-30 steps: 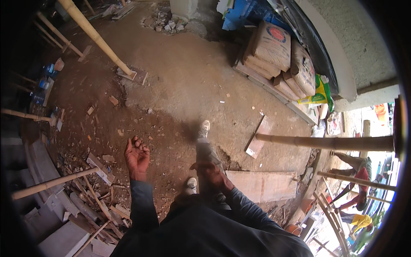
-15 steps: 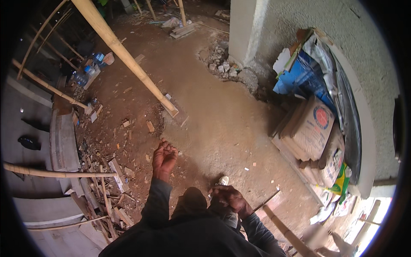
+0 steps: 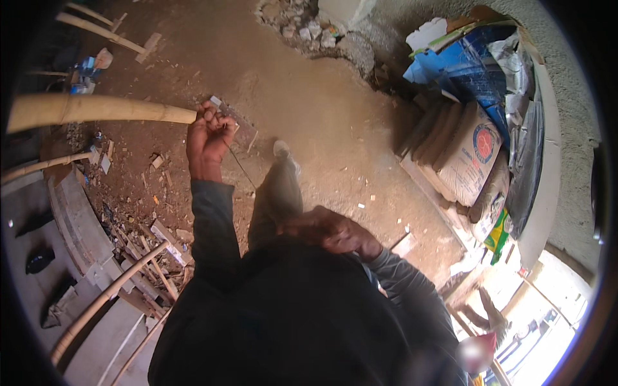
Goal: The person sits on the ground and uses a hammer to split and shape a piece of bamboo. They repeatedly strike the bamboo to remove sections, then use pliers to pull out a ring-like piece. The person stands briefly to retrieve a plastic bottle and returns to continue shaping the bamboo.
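My left hand (image 3: pixel 209 141) is raised in front of me with its fingers curled in. A thin dark line (image 3: pixel 241 168), like string or wire, slants from it toward my leg. Just beyond that hand, in the picture, lies the lower end of a bamboo pole (image 3: pixel 129 109); whether they touch I cannot tell. Close to my body, my right hand (image 3: pixel 338 230) is bent inward with fingers closed. Blur hides what it holds, if anything. My leg (image 3: pixel 278 196) is stretched forward over the dirt floor.
Stacked paper sacks (image 3: pixel 467 151) and crumpled blue sheeting (image 3: pixel 463 64) line the right wall. Rubble (image 3: pixel 309 32) lies ahead, scrap wood (image 3: pixel 148 257) to the left. Another bamboo pole (image 3: pixel 109 293) juts in at lower left. A person in a red cap (image 3: pixel 486 344) is partly visible at lower right.
My left hand has moved forward and left, and the thin line now shows below it. My view has shifted and my leg reaches further forward. The right hand stays near my body.
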`<state>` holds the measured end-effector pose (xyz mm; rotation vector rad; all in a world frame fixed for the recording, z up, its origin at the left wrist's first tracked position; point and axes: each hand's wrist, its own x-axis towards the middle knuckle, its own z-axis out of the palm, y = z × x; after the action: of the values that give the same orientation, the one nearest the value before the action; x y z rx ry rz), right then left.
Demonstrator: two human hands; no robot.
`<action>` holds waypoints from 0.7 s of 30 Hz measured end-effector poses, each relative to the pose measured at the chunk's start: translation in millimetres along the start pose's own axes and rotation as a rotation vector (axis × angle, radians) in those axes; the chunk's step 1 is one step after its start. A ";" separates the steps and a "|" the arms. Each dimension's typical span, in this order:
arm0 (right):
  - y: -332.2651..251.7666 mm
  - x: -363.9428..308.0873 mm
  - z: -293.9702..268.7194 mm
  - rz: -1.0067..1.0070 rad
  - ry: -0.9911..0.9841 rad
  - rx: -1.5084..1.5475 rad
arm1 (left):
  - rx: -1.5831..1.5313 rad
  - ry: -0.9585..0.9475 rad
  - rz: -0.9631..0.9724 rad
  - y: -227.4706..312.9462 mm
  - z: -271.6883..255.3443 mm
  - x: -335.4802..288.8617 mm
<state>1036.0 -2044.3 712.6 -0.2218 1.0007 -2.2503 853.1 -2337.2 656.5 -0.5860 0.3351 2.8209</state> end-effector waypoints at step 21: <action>-206.8 393.1 -217.3 -0.063 0.018 -0.368 | 0.000 -0.239 0.204 187.0 193.8 422.3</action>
<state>543.8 -2059.0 667.9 -0.3963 1.4323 -2.1097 355.2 -2383.0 686.9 -0.2203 0.3672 3.0430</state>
